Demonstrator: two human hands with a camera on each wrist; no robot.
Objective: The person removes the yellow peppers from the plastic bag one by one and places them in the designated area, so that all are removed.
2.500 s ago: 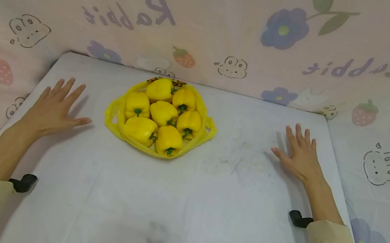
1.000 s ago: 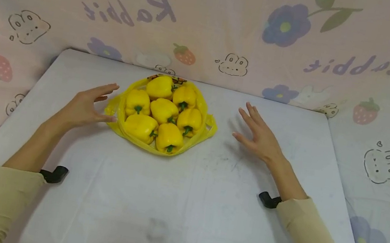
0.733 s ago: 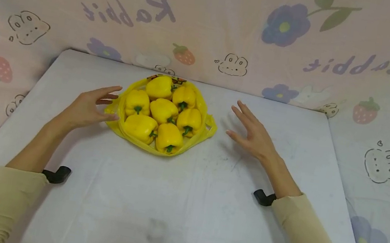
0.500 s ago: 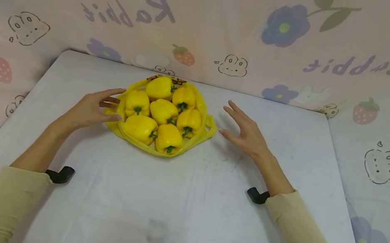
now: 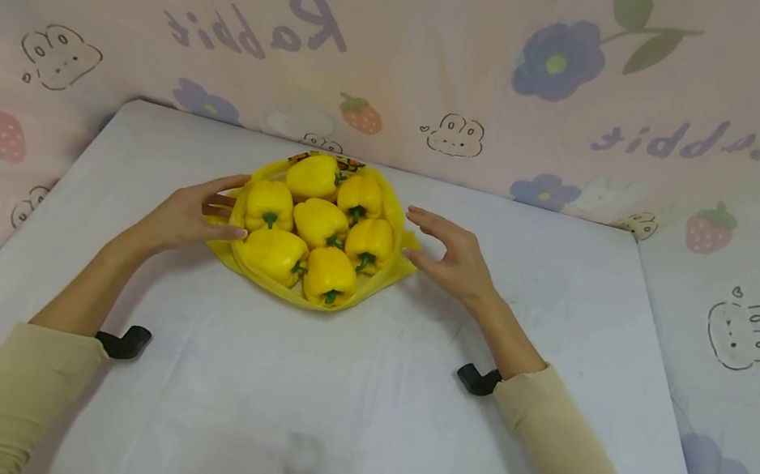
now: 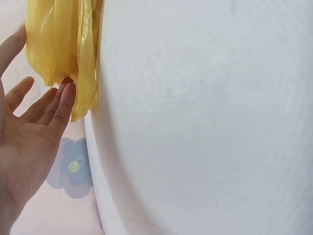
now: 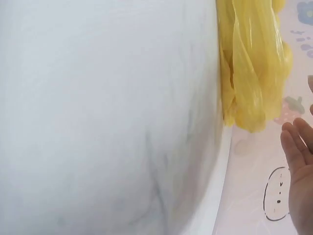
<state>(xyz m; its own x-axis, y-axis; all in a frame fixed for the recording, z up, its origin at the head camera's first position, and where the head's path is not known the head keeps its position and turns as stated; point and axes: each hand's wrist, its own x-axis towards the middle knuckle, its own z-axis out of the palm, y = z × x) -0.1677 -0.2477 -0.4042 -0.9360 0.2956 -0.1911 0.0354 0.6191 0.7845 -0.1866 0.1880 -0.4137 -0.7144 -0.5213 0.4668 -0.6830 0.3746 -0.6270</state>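
Note:
Several yellow bell peppers (image 5: 320, 221) with green stems sit in an open yellow plastic bag (image 5: 321, 306) towards the back of the table. My left hand (image 5: 187, 216) is at the bag's left side, fingers extended and thumb apart; in the left wrist view its fingertips (image 6: 68, 90) reach the hanging plastic, though whether they press on it is hard to tell. On the other side my right hand (image 5: 457, 261) has its fingers extended close to the bag's right edge. In the right wrist view a small gap shows between that hand (image 7: 299, 161) and the bag (image 7: 254, 73).
The white table (image 5: 297, 397) bears some grey smudges. Behind it and at both sides hangs a pale pink curtain (image 5: 407, 53) printed with flowers, rabbits and strawberries. A black curved wrist mount (image 5: 126, 342) juts from the left cuff, another mount (image 5: 477, 379) from the right.
Both hands have come inward from the table's sides to the bag, the left first and the right travelling leftward. The bag and the peppers have stayed in place.

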